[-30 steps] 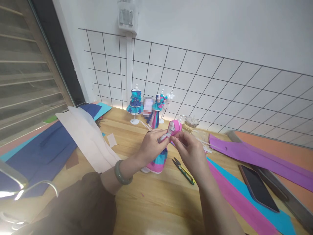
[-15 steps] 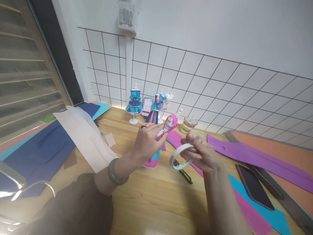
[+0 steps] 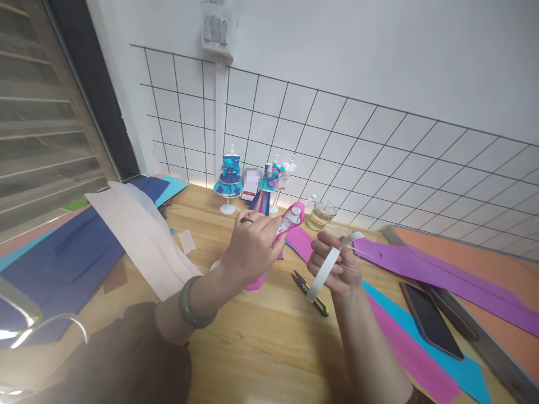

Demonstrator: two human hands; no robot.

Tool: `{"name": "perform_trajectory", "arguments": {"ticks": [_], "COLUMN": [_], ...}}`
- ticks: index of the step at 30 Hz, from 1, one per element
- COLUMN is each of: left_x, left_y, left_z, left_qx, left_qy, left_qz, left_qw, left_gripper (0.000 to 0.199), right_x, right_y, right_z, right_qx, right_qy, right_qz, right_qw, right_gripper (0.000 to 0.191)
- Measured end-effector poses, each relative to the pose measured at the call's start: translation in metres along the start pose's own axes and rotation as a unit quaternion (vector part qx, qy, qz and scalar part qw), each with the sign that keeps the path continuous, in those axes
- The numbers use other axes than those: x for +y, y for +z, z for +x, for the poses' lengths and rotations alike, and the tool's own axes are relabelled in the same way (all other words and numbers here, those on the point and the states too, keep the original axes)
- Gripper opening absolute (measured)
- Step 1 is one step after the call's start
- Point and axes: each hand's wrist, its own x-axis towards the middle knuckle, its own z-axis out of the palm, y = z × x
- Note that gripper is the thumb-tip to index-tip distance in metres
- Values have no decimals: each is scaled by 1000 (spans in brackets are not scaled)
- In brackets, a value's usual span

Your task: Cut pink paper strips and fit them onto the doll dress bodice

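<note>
My left hand (image 3: 252, 247) is closed around a small doll-sized dress form (image 3: 292, 216) dressed in pink. The form is tilted, with its beaded tip toward the wall and its pink skirt partly hidden below my wrist. To the right, my right hand (image 3: 343, 272) is closed on a roll of white tape (image 3: 323, 275), seen almost edge-on, with a strip sticking out over my fingers. Beneath the roll, thread snips (image 3: 301, 283) with dark blades and a yellow-green handle lie on the wooden table (image 3: 252, 348).
Small dressed mannequins, one in a blue dress (image 3: 229, 174), stand at the back beside a lit phone (image 3: 251, 182). A glass (image 3: 322, 216) sits near the wall grid. Pale cloth (image 3: 135, 235) lies left; purple cloth (image 3: 421, 266) and a dark phone (image 3: 432, 320) lie right.
My right hand has turned, swinging the tape roll from an open ring to nearly edge-on and uncovering the snips' blades. My left hand keeps its hold on the dress form.
</note>
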Motion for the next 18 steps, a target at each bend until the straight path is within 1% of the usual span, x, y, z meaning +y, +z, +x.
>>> {"name": "perform_trajectory", "arguments": {"ticks": [3,5,6,7,9,11,12,15,18], "left_x": [1,1,1,1,1,2,2,2,2], "left_y": [1,1,2,2,1,0,0,0,3], "left_z": [-1,-1,-1,-1,0,0,0,0,-2], "left_qx": [-4,-8,-11,-16,-26,-44,-55,-76,-62], "left_qy": [-2,-6,-8,-12,-23,-41,-52,-77,-91], "left_qz": [8,13,17,20,21,2,-16,-74,-98], "left_qw": [1000,1000,1000,1000,999,998,997,991,989], "left_gripper": [23,23,22,21,19,15,13,8,9], "right_x": [0,0,0,1,2,4,5,11,17], "right_y": [0,4,7,11,21,31,35,43,43], "right_z": [2,3,4,5,6,7,7,9,11], "right_qx": [11,40,67,100,166,210,224,249,267], "right_qy": [7,19,26,28,24,7,-4,-33,-37], "right_qz": [-47,-118,-169,-225,-338,-420,-446,-483,-500], "right_qw": [999,992,983,969,926,883,867,839,823], "right_gripper": [42,40,37,33,27,26,26,27,28]}}
